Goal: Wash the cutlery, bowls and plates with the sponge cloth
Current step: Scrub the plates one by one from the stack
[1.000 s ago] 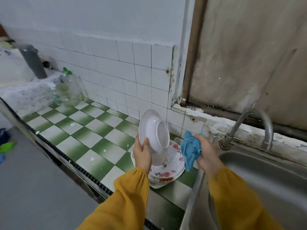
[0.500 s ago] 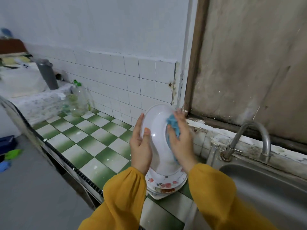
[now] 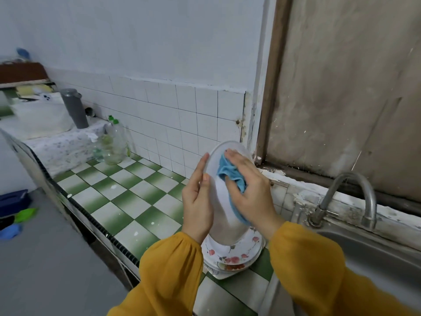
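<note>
Left hand: our left hand (image 3: 197, 202), at centre frame, clamps the left rim of the white round plastic bowl (image 3: 222, 210), thumb on the inside edge and fingers behind it.
Right hand: our right hand (image 3: 247, 190) is closed on the blue sponge cloth (image 3: 230, 174), pressing it flat against the bowl's inner face.
Bowl: held upright on edge, tilted a little, just above the stack of flower-patterned white plates (image 3: 232, 256) at lower centre.
Plates: they rest on the green-and-white checked tile counter (image 3: 118, 201), just beside the steel sink (image 3: 373, 254) at lower right.
Tap: the curved metal tap (image 3: 348, 197) at right shows no water running.
Cutlery: none that we can see.
Step in hand: we judge this to be wiping the inside of the bowl, early in the task, with the plates untouched beneath.
Next move: we would need a firm left grip while the cloth sweeps the rim and the outside, then a rinse over the sink.
</note>
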Available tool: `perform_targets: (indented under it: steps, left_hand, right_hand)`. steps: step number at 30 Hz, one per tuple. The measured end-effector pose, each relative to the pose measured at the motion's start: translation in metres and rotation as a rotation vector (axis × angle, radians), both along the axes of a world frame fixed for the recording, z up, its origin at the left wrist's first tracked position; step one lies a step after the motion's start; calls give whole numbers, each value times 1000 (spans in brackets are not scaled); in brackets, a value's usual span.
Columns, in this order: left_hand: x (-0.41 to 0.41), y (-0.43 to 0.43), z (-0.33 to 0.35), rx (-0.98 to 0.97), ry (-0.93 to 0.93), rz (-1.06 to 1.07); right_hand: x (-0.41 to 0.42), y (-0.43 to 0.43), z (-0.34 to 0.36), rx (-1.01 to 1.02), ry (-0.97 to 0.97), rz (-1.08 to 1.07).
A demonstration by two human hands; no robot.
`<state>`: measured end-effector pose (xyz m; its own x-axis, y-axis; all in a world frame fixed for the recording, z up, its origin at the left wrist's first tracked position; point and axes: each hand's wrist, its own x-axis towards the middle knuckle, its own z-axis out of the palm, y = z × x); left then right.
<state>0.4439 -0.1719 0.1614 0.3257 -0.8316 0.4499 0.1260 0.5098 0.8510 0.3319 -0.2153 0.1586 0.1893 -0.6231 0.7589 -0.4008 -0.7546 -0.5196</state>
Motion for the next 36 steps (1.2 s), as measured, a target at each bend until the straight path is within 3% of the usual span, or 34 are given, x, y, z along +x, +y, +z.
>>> perform_targets:
  steps: [1, 4, 5, 8, 11, 13, 17, 19, 21, 23, 25, 27, 29, 33, 36]
  left_hand:
    - [1, 1, -1, -4, 12, 6]
    - [-6, 5, -1, -13, -39, 8]
    - [-11, 6, 0, -27, -79, -2]
    - [-22, 3, 5, -60, -129, -3]
    - [-15, -3, 6, -130, 19, 68]
    - [-13, -2, 7, -147, 35, 126]
    - [-23, 5, 6, -124, -50, 108]
    - [-30, 6, 6, -128, -82, 89]
    - [-30, 4, 11, -140, -90, 110]
    - [-26, 0, 21, -162, -65, 155]
    - [-20, -7, 33, -150, 60, 185]
    - [-13, -11, 40, -135, 206, 202]
    - [-4, -13, 44, -133, 287, 198]
    - [12, -13, 47, -125, 345, 158]
    - [15, -7, 49, -159, 289, 101]
  right_hand:
    - [-4, -6, 7, 62, -37, -28]
    - [-18, -35, 37, 440, -406, -232]
    - [-18, -38, 44, 476, -428, -291]
    - [3, -15, 43, 220, -282, -254]
    - [15, 13, 18, -112, 57, 59]
    - [4, 4, 15, -108, 145, 129]
    - [-11, -29, 40, 324, -305, -56]
    - [-9, -36, 52, 359, -391, -186]
    - [-1, -24, 52, 176, -343, -190]
    - [7, -5, 34, -137, -205, -89]
    - [8, 1, 3, -442, 23, -42]
    - [-3, -5, -28, -585, 154, -72]
    - [-11, -8, -46, -484, 30, -114]
    - [-18, -13, -19, 24, -635, -17]
    - [-29, -25, 21, 350, -881, -47]
